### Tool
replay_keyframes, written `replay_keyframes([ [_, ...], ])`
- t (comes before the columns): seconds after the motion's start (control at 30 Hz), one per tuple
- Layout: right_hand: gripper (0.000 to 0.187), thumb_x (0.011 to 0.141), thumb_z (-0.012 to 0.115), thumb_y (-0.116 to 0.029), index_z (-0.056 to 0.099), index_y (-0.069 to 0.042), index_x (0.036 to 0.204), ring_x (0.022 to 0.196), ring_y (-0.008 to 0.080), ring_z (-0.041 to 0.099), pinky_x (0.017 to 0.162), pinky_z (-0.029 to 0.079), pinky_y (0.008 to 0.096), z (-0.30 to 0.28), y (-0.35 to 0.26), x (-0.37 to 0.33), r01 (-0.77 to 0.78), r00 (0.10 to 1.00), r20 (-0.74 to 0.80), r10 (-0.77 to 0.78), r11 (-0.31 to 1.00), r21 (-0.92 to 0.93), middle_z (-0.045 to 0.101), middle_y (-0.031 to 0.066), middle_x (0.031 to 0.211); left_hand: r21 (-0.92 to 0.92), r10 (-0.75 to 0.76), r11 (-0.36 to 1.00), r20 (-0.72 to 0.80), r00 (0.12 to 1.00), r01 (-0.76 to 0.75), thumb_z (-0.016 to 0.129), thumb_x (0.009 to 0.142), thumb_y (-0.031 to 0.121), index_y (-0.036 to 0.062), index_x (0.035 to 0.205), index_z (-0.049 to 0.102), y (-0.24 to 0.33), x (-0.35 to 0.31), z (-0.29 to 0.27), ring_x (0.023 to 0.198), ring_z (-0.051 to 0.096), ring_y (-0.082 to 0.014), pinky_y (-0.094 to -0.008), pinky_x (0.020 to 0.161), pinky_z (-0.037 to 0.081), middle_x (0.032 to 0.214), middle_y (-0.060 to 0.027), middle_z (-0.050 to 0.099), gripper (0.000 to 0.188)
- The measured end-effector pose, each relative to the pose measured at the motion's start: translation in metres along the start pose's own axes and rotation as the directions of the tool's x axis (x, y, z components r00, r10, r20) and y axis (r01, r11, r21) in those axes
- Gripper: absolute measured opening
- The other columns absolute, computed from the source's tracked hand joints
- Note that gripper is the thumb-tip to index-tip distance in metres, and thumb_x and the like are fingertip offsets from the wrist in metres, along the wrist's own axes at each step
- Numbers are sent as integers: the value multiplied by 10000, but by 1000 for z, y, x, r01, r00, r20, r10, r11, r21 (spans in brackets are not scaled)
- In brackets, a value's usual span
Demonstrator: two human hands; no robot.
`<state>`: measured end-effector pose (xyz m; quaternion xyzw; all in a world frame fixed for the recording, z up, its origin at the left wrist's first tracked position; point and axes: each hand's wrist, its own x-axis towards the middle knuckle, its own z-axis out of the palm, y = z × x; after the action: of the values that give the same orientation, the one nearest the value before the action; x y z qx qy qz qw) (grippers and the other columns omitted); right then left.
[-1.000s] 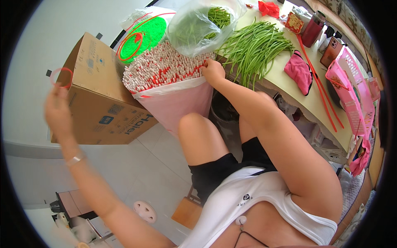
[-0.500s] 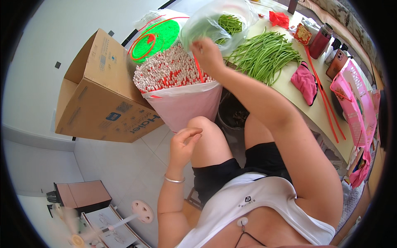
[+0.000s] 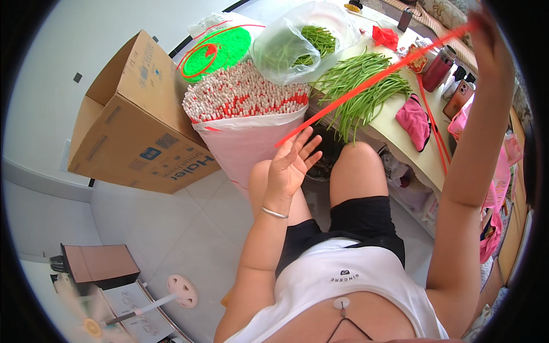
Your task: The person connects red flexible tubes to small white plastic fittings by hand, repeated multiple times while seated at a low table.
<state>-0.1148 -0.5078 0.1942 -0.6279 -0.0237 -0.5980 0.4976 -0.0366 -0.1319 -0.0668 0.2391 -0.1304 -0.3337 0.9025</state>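
Observation:
High at the right rim, my right hand [image 3: 487, 37] is closed on one end of a long flat red strip [image 3: 366, 87], partly in shadow. The strip slants down leftward, and its free end hangs just over the fingers of my left hand [image 3: 290, 164]. That hand is open, palm up with fingers spread; whether the strip touches it I cannot tell. Ahead of it stands a white and pink sack [image 3: 240, 150], packed with upright red strips with white ends [image 3: 246, 91]. Behind the strip lies a pile of long green stems [image 3: 366, 91] on the table.
A cardboard box [image 3: 143, 114] stands left of the sack, and a bright green coil [image 3: 220, 51] behind it. The table holds a clear bag of green stems [image 3: 280, 48], a pink cloth [image 3: 414, 123], a flask [image 3: 439, 67] and a phone [image 3: 459, 98]. A fan [image 3: 91, 327] sits lower left.
My right hand has gone from the sack up to the far right, drawing out a red strip. My left hand has moved right and up, and its fingers have spread.

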Motion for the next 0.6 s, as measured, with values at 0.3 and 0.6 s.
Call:
replay_keyframes([
  [0.3,263,1004,555,-163,563,39,1173,759,197,517,727,483,319,-217,148,-166,-272,759,-175,627,550,789,554,96,919,-124,291,941,-178,940,-315,570,993,288,102,1360,531,2,-14,-27,1310,517,-329,-551,1107,406,1417,-140,548,413],
  [0.6,208,1036,485,-208,572,-31,1102,688,133,370,672,366,289,-76,65,-201,-107,726,56,686,32,994,410,7,774,-400,457,808,-37,889,-432,589,995,288,68,1013,688,45,-25,-23,815,612,-178,-320,849,492,905,-61,666,242],
])
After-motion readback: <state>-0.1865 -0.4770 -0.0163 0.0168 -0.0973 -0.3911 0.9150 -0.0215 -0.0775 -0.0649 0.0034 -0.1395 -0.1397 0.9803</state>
